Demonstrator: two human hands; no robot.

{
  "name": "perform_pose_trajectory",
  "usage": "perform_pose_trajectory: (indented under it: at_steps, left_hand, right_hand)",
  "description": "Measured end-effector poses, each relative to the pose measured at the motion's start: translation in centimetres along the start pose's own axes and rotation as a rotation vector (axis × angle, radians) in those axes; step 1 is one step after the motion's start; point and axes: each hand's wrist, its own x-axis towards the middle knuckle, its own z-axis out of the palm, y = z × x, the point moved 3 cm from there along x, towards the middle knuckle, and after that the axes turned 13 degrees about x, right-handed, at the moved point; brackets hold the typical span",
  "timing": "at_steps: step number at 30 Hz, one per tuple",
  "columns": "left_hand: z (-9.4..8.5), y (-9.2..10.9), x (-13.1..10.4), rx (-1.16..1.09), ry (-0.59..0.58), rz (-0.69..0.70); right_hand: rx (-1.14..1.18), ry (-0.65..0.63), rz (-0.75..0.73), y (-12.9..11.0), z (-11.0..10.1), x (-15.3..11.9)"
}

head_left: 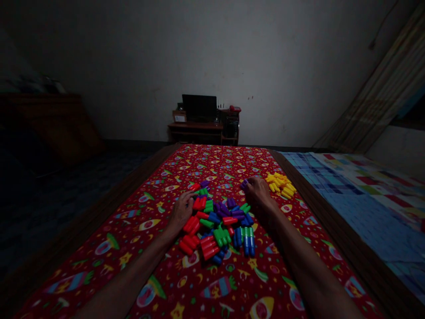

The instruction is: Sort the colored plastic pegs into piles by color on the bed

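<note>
A mixed heap of plastic toy pieces shaped like joined tubes, in red, green, blue and purple, lies in front of me. My left hand rests at the heap's left edge, fingers extended and somewhat apart, beside the red pieces; I see nothing held in it. Beyond the heap's right side, my right hand pinches a purple piece between thumb and fingers. Just right of that hand sits a separate pile of yellow pieces. Green and blue pieces stand joined at the heap's near right.
Everything lies on a red patterned cloth with brown borders. To the right is a blue checked and patchwork bedspread. A low desk with a dark monitor stands against the far wall; a wooden cabinet is at left.
</note>
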Motion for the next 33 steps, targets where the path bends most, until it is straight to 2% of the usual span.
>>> perform_pose_trajectory:
  at_steps: [3, 5, 6, 10, 12, 14, 17, 19, 23, 26, 30, 33]
  left_hand:
    - [0.0, 0.1, -0.1, -0.009, -0.003, 0.003]
    - [-0.1, 0.3, -0.1, -0.009, -0.005, 0.001]
    - [-0.1, 0.3, -0.1, -0.009, -0.006, -0.004]
    - [-0.2, 0.5, -0.1, -0.008, -0.015, -0.020]
    - [-0.3, 0.5, 0.0, -0.005, -0.016, -0.020]
    - [-0.3, 0.5, -0.1, -0.003, -0.017, -0.017]
    - [-0.3, 0.3, -0.1, -0.005, -0.009, -0.006]
    - [-0.2, 0.2, -0.1, -0.006, 0.001, -0.003]
    - [0.0, 0.0, -0.1, -0.007, 0.006, -0.001]
    - [0.1, 0.0, -0.1, -0.011, 0.002, -0.008]
    - [0.0, 0.2, -0.2, -0.018, -0.014, -0.012]
    - [-0.1, 0.3, -0.1, -0.012, -0.025, -0.009]
  right_hand:
    - [-0.077, 0.091, 0.036, 0.3, -0.9, -0.1]
    - [-0.075, 0.074, -0.025, -0.5, -1.1, -0.2]
    - [-0.064, 0.016, -0.065, -1.1, -1.1, -0.2]
    - [-0.041, -0.354, -0.153, -3.8, 0.7, -1.0]
    - [-0.044, -0.458, -0.167, -4.7, 1.8, -1.6]
    - [-0.030, -0.490, -0.204, -5.2, 2.7, -2.1]
    - [0.001, -0.472, -0.266, -5.4, 3.2, -2.0]
    - [0.017, -0.394, -0.258, -4.8, 2.7, -1.4]
    - [0.049, -0.123, -0.149, -1.9, 0.1, 0.4]
    - [0.031, -0.001, -0.061, 0.9, -1.9, 1.3]
    - [-0.004, -0.066, 0.012, 3.4, -2.7, 1.4]
    - [-0.038, -0.101, 0.019, 3.6, -2.6, 1.0]
